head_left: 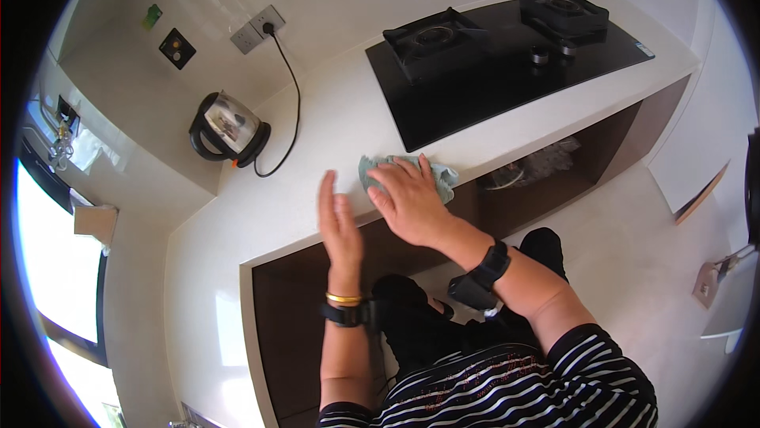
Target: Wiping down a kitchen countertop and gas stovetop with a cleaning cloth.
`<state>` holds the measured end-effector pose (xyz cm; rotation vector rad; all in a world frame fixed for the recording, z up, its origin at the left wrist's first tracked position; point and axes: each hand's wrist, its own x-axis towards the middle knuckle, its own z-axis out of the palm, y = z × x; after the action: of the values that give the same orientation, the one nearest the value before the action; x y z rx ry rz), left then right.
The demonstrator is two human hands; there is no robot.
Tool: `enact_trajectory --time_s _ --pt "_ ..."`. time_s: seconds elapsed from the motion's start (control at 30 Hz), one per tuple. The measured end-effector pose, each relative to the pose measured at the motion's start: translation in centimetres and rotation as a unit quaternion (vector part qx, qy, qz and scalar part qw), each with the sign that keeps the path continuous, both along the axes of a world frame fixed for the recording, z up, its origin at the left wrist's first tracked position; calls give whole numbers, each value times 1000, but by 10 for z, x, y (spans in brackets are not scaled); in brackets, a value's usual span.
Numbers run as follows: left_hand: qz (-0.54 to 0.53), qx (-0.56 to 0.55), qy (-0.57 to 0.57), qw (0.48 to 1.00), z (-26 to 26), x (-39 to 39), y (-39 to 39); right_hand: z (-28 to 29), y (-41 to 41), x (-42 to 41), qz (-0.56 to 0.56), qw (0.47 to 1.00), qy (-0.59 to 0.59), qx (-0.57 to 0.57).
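A pale green cloth [445,181] lies bunched on the white countertop [323,149], near its front edge and just in front of the black hob. Over it, my right hand [412,207] presses palm down with the fingers spread, holding it against the surface. Part of the cloth is hidden beneath that hand. To its left, my left hand [339,229] is raised over the counter's front edge with nothing in it. Its fingers point away from me, slightly blurred.
A two-burner gas hob [457,89] is set into the counter at the back right. At the back left stands an electric kettle [231,125], its cord plugged into a wall socket [258,28]. Below the counter, an open cabinet [599,149] holds a plastic bag [549,158].
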<state>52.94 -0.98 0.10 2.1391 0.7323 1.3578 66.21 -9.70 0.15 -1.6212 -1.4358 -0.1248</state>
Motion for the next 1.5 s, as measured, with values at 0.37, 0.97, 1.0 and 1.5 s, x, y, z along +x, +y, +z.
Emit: enact_trajectory --time_s 0.37,0.97,1.0,1.5 --pt "0 185 457 870 41 57 -12 10 -42 160 -38 986 108 121" --pt "-31 125 602 788 52 171 185 -4 -50 175 -246 954 -113 128" --pt "-60 155 565 808 43 164 203 -2 -47 172 -244 955 -112 129" --pt "-182 249 485 819 39 59 84 -2 -50 170 -273 945 -166 73"
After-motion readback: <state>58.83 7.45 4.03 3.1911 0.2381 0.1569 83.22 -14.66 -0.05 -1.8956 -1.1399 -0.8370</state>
